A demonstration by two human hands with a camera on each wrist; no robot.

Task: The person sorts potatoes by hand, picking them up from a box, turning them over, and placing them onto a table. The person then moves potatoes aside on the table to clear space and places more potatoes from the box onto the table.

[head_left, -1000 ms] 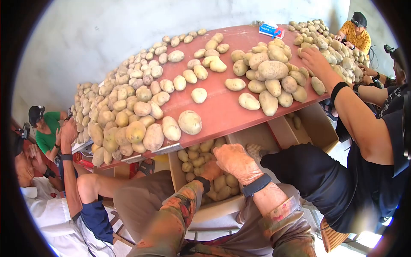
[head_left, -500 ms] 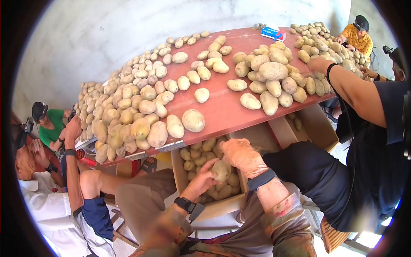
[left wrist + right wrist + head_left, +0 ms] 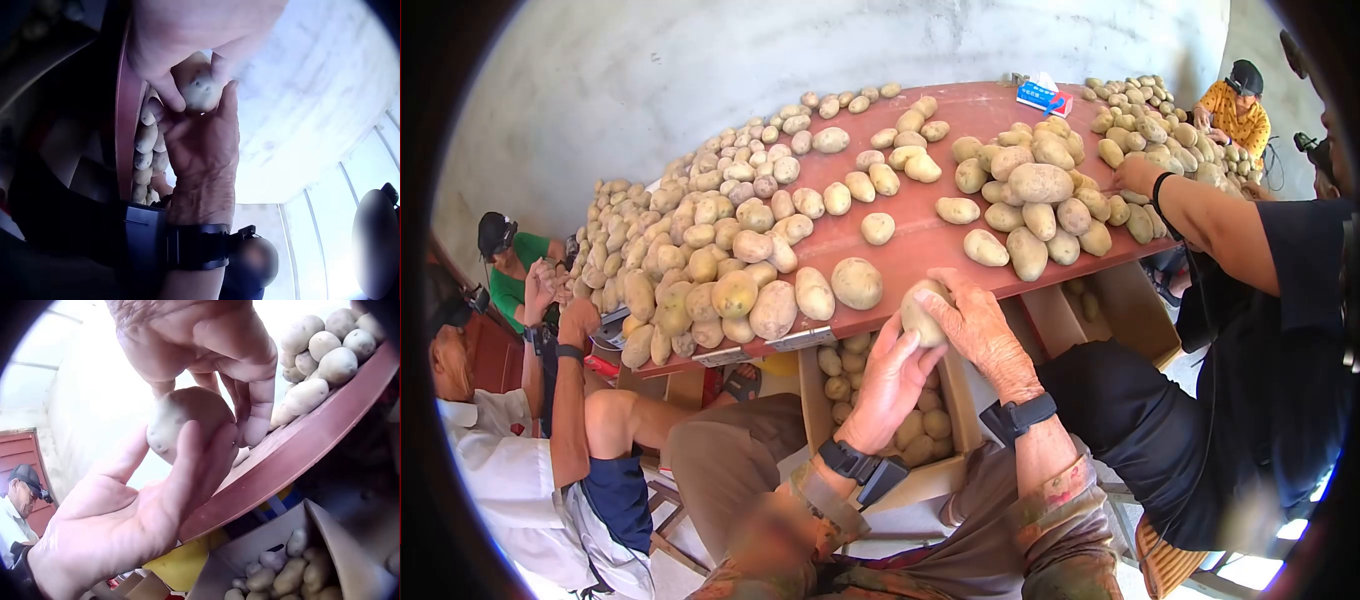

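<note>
Both hands hold one potato [image 3: 922,314] at the front edge of the red table, above an open cardboard box. My left hand [image 3: 887,380] cups it from below and the left, its fingers curved against it. From the upper right my right hand [image 3: 983,330] grips the same potato with thumb and fingers. In the right wrist view the potato [image 3: 190,419] sits between the left hand [image 3: 134,509] below and the right hand [image 3: 200,344] above. The left wrist view shows both hands round the potato [image 3: 199,87].
Potatoes are heaped on the red table [image 3: 900,262], with a large pile [image 3: 700,250] at left and a smaller one [image 3: 1040,185] at right. Below stands a cardboard box [image 3: 962,400] of potatoes. People sit on both sides; a neighbour's arm [image 3: 1220,235] reaches over the table at right.
Both hands have risen from the box to the table edge with the potato. The left hand came up out of the box, its palm now turned upward.
</note>
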